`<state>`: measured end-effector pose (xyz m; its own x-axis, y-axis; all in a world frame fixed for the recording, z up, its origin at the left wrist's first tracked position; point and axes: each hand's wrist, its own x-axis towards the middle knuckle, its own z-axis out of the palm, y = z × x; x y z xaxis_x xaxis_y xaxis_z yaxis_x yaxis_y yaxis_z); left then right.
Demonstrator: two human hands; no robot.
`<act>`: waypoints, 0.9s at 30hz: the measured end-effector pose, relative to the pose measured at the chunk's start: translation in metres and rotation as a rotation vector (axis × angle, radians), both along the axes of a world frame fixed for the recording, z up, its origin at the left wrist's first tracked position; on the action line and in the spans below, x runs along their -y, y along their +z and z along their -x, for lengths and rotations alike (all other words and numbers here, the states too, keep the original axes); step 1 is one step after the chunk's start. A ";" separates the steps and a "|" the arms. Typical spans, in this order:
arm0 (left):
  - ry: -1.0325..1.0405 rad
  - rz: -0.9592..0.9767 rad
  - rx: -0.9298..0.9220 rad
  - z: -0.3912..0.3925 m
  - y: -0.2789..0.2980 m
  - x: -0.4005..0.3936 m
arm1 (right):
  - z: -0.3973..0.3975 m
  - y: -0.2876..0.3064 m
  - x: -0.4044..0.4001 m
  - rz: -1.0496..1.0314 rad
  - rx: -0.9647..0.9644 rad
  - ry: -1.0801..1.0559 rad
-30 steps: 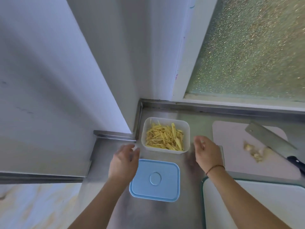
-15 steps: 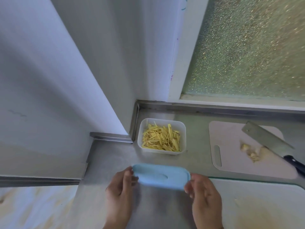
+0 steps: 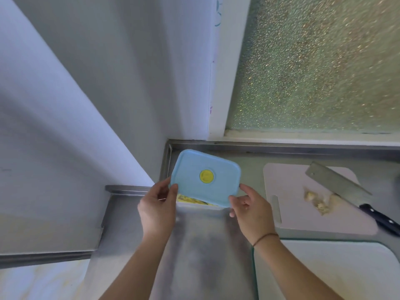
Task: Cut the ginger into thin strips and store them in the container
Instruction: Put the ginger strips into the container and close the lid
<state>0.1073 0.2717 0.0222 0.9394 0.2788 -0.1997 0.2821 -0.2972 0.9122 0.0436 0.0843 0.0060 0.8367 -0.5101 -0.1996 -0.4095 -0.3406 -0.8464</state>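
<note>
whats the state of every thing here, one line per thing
lid: held tilted over the container, not yet seated
container: mostly hidden by the lid, near edge uncovered
ginger strips: inside the container
left hand: grips the lid's left edge
right hand: pinches the lid's near right corner
cleaver: lying on the cutting board
ginger scraps: on the board

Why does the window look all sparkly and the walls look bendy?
In the head view, daylight through the frosted window scatters into sparkles; the wide-angle lens slants the wall and curves the counter's rim; the picture is slightly soft, blurring the ginger scraps beside the cleaver.
</note>
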 end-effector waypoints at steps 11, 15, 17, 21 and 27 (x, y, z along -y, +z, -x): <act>-0.043 -0.220 -0.055 -0.001 -0.024 -0.002 | -0.012 -0.016 0.001 0.197 -0.046 0.092; -0.007 -0.127 -0.099 0.004 -0.022 -0.002 | -0.011 -0.018 -0.001 0.194 -0.012 0.115; -0.015 -0.093 -0.118 0.003 -0.023 -0.004 | -0.010 -0.020 -0.001 0.178 -0.014 0.109; -0.041 -0.068 -0.158 0.003 -0.027 -0.011 | -0.008 -0.022 -0.001 0.164 -0.010 0.116; -0.092 0.020 -0.259 -0.006 -0.031 -0.017 | -0.012 -0.026 0.000 -0.005 -0.046 0.023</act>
<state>0.1132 0.2892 -0.0083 0.8776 0.1877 -0.4410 0.4791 -0.3150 0.8193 0.0554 0.0839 -0.0200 0.8383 -0.4893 -0.2406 -0.4400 -0.3463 -0.8285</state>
